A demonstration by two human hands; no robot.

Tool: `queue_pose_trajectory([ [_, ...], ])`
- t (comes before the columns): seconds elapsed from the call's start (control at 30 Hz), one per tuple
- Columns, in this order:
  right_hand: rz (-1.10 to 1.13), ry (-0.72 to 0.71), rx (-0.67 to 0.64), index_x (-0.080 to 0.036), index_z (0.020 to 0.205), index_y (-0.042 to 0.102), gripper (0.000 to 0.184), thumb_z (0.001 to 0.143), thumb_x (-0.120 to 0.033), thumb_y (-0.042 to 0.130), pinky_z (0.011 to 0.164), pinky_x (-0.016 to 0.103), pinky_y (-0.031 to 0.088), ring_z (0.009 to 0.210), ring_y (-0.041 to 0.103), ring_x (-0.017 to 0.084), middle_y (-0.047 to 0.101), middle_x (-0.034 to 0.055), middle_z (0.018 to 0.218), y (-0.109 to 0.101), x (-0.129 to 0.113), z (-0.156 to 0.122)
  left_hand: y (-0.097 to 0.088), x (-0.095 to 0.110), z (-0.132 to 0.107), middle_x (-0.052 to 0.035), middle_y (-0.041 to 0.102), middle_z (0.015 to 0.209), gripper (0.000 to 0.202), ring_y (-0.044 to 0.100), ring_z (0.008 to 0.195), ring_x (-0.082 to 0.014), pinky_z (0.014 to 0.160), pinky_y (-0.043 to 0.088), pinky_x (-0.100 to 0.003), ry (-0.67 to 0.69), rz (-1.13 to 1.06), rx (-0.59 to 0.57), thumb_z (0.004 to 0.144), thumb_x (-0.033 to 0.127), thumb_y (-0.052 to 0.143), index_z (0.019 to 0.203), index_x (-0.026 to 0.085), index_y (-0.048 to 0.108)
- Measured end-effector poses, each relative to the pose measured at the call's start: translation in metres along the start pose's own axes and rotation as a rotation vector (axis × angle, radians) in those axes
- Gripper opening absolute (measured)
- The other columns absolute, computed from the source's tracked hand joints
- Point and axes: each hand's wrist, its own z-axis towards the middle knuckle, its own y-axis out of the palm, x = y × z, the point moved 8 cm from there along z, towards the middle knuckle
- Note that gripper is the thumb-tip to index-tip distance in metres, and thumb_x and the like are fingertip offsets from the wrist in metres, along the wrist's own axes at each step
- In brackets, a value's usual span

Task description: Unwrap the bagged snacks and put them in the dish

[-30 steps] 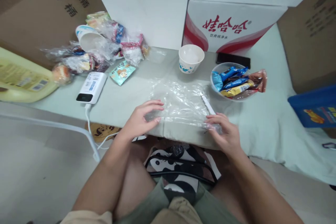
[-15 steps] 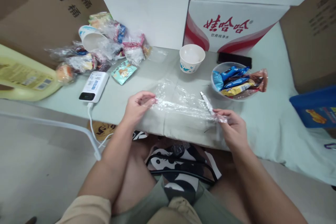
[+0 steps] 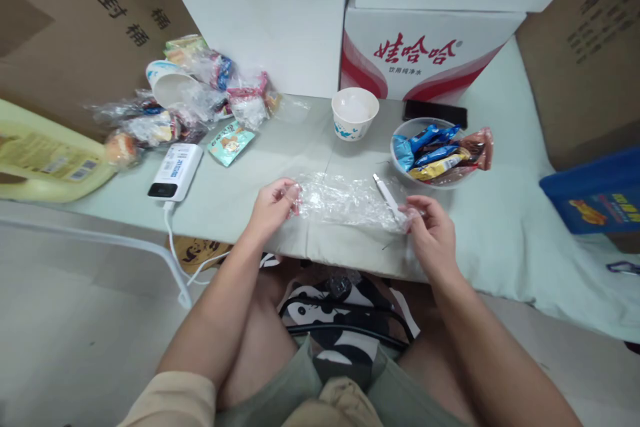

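A crinkled clear plastic bag [image 3: 340, 203] stretches between my two hands just above the table's near edge. My left hand [image 3: 276, 205] pinches its left end between thumb and fingers. At the opposite end my right hand [image 3: 431, 230] grips the plastic. A slim white pen-like tool [image 3: 386, 192] with a metal tip lies beside the bag, its lower end close to my right fingers; whether they touch it I cannot tell. Beyond the bag stands a white paper cup [image 3: 355, 113] with blue print. To its right is a clear bowl [image 3: 400, 170] of wrapped snacks [image 3: 440, 153].
At left lie a white power bank [image 3: 176, 172] with a cable, a green sachet [image 3: 231, 143], piled wrapped snacks [image 3: 150, 127], a tipped paper cup [image 3: 173, 87] and a yellow jug [image 3: 50, 153]. A black phone [image 3: 435, 112] sits behind the bowl. White boxes [image 3: 260, 33] line the back.
Both hands have moved slightly closer together, and the plastic bag has gone from a taut, narrow strip to a flatter, looser spread. The camera view has shifted a little.
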Motion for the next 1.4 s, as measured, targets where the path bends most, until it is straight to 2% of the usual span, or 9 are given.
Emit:
queue_pose_trajectory([
  [0.17,-0.07,0.065,-0.031,-0.018,0.077,0.064,0.03,0.085,-0.046,0.057,0.045,0.023,0.036,0.045,0.046,0.01,0.063,0.0001,0.058,0.005,-0.001,0.0,0.004,-0.003,0.002,0.0014,0.059,0.059,0.016,0.047,0.044,-0.0073,0.042,0.032,-0.019,-0.092,0.024,0.035,0.08,0.028,0.061,0.068,0.017,0.058],
  [0.4,-0.153,0.204,-0.017,-0.016,0.091,0.068,0.041,0.083,-0.054,0.057,0.044,0.026,0.036,0.041,0.044,0.011,0.066,0.0014,0.058,0.006,0.014,0.003,-0.009,-0.017,0.001,0.0028,0.055,0.055,0.023,0.039,0.038,-0.0077,0.041,0.029,-0.022,-0.193,0.044,0.17,0.084,0.033,0.054,0.067,0.017,0.058],
  [0.6,-0.494,0.069,0.014,-0.018,0.109,0.067,0.043,0.081,-0.049,0.057,0.064,0.033,0.044,0.057,0.059,0.02,0.069,0.0026,0.066,0.005,0.011,0.006,-0.014,-0.012,0.006,0.0013,0.054,0.05,0.032,0.051,0.05,-0.0137,0.056,0.037,-0.026,-0.1,0.477,0.227,0.085,0.038,0.052,0.061,0.018,0.06],
  [0.7,-0.631,0.003,0.03,-0.021,0.12,0.063,0.049,0.079,-0.046,0.059,0.066,0.034,0.044,0.064,0.06,0.021,0.073,0.0044,0.08,0.008,0.01,0.006,-0.016,-0.005,0.006,-0.0011,0.063,0.061,0.026,0.058,0.064,-0.0173,0.063,0.037,-0.027,-0.081,0.633,0.284,0.085,0.038,0.055,0.072,0.019,0.067],
  [0.9,-0.791,-0.197,-0.014,-0.027,0.141,0.051,0.061,0.082,-0.04,0.06,0.065,0.035,0.045,0.084,0.061,0.025,0.067,0.0105,0.114,0.016,0.004,-0.003,-0.02,-0.005,0.005,-0.0049,0.067,0.074,0.019,0.059,0.071,-0.0221,0.067,0.039,-0.031,-0.05,0.706,0.318,0.083,0.039,0.062,0.077,0.022,0.067],
  [1.0,-0.887,-0.296,-0.031,-0.027,0.14,0.054,0.057,0.084,-0.038,0.059,0.073,0.04,0.05,0.092,0.06,0.027,0.058,0.0139,0.123,0.02,-0.003,-0.008,-0.019,-0.001,0.005,-0.0078,0.069,0.088,0.012,0.061,0.085,-0.0254,0.078,0.044,-0.034,0.1,0.702,0.339,0.081,0.031,0.065,0.088,0.022,0.069],
  [1.13,-0.997,-0.454,-0.071,-0.026,0.138,0.056,0.051,0.086,-0.026,0.055,0.097,0.057,0.044,0.123,0.049,0.038,0.046,0.0179,0.139,0.031,-0.014,-0.017,-0.01,-0.001,0.008,-0.0095,0.07,0.1,0.028,0.06,0.1,-0.0283,0.093,0.044,-0.039,0.216,0.63,0.242,0.079,0.017,0.063,0.106,0.022,0.067],
  [1.3,-1.069,-0.463,-0.329,-0.03,0.136,0.056,0.065,0.074,-0.01,0.053,0.109,0.07,0.029,0.144,0.031,0.044,0.044,0.0144,0.149,0.04,-0.012,-0.049,-0.002,-0.003,0.009,-0.0015,0.064,0.086,0.036,0.059,0.079,-0.0178,0.079,0.047,-0.03,0.141,0.405,0.114,0.078,0.013,0.058,0.113,0.022,0.062],
  [1.4,-1.009,-0.477,-0.498,-0.032,0.138,0.052,0.064,0.076,-0.017,0.056,0.11,0.077,0.02,0.147,0.027,0.046,0.046,0.0127,0.151,0.039,-0.019,-0.07,0.01,-0.003,0.009,0.0008,0.06,0.089,0.04,0.057,0.069,-0.0118,0.069,0.046,-0.025,0.143,0.234,-0.021,0.077,0.014,0.056,0.117,0.021,0.057],
])
